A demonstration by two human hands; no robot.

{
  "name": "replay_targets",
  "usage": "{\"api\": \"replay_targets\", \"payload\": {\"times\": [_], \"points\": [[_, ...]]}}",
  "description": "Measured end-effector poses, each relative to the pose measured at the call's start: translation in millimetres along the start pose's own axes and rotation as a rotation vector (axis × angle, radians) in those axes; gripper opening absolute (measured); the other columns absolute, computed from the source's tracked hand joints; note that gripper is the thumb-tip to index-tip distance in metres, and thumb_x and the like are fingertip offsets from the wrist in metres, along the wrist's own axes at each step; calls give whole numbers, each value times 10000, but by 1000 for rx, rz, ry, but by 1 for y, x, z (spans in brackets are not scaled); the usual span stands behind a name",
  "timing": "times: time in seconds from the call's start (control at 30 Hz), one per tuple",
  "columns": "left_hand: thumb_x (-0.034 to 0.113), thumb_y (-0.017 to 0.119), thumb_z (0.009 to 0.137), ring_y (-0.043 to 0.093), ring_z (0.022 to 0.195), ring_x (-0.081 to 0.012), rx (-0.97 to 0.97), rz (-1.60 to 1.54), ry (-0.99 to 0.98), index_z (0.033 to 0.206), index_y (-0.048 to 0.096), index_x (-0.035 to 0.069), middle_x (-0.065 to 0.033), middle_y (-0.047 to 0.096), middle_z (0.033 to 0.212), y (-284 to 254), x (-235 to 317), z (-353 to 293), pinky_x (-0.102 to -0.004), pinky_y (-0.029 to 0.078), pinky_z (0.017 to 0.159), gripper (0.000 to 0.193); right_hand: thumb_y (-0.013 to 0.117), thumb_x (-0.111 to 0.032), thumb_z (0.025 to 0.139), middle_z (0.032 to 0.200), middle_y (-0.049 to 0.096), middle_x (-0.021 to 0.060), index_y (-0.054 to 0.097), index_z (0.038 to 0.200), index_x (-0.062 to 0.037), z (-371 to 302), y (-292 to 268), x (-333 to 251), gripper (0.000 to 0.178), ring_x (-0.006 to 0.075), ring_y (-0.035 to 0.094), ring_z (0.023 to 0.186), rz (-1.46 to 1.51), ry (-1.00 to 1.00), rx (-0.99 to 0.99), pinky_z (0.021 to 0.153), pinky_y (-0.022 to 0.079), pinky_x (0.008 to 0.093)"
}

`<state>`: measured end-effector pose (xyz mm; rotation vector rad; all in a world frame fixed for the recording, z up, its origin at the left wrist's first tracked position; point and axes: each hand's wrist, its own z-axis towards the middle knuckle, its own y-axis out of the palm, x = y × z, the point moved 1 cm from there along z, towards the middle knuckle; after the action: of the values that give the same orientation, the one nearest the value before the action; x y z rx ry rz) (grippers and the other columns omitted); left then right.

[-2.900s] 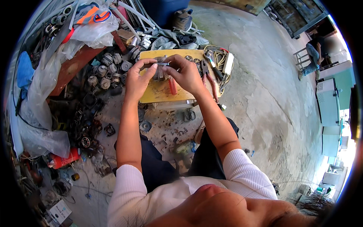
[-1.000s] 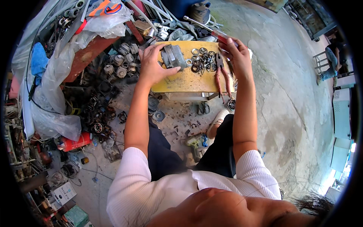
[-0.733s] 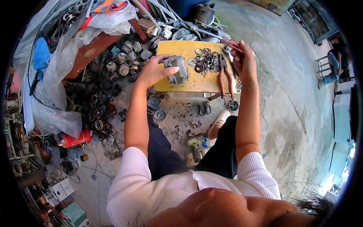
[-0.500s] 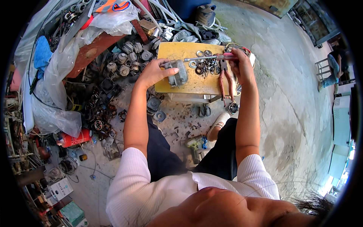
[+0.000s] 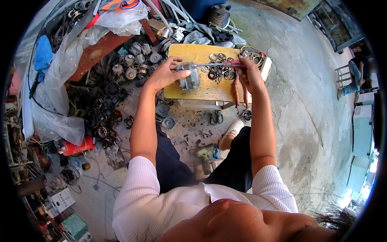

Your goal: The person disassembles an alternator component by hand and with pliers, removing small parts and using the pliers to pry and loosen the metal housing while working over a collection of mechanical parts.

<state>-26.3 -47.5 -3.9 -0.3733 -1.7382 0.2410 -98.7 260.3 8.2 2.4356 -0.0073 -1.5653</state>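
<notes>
Left hand (image 5: pixel 164 77) grips the grey motor (image 5: pixel 188 80) by the left of the tabletop (image 5: pixel 177 52); right hand (image 5: pixel 250 74) grips a red-handled tool (image 5: pixel 234 64) aimed at it, best kept straight and steady

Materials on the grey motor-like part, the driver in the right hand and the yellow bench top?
Grey motor-like part: probably cast metal, given its dull grey surface. Driver: bright, shiny shaft, likely plated steel; smooth red handle, probably plastic. Yellow bench top: looks painted, with dark smudges; core unclear.
</notes>
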Motion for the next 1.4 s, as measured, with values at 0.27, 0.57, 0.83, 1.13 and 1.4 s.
{"api": "replay_targets", "payload": {"times": [0.27,0.57,0.83,1.13,1.4], "points": [[696,690,730,529,1256,-290,34,218,35,1315,612,58,-194,534,1373,-6,-21,23,-399,427,1025,869,463,-476,1036,723,533,1,589,1001,-55,17,-8,19,441,48,362,531,163,133,-53,420,231,205],[690,722,722,446,1327,-286,-26,123,-30,1274,652,116,-153,578,1330,-5,-20,27,-393,377,1075,799,469,-476,1035,738,537,7,572,1019,-45,16,6,27,443,44,382,557,123,92,-26,431,269,184],[577,852,632,413,1371,-313,89,283,95,1301,607,139,-168,556,1367,-11,13,-18,-422,337,1106,836,458,-498,1034,743,537,-11,605,1062,-52,14,2,30,470,40,387,565,154,98,20,448,276,169],[403,925,567,342,1400,-333,132,439,112,1344,534,156,-139,460,1436,-10,22,-35,-440,279,1145,904,532,-456,1012,828,604,15,599,1140,-43,15,4,35,438,89,549,673,100,-9,54,581,496,212],[411,920,555,319,1431,-317,164,539,135,1315,556,181,-188,445,1457,-10,23,-42,-464,159,1171,873,714,-429,907,913,631,52,533,1127,8,12,10,37,522,107,613,731,233,-81,197,656,562,230]]}}
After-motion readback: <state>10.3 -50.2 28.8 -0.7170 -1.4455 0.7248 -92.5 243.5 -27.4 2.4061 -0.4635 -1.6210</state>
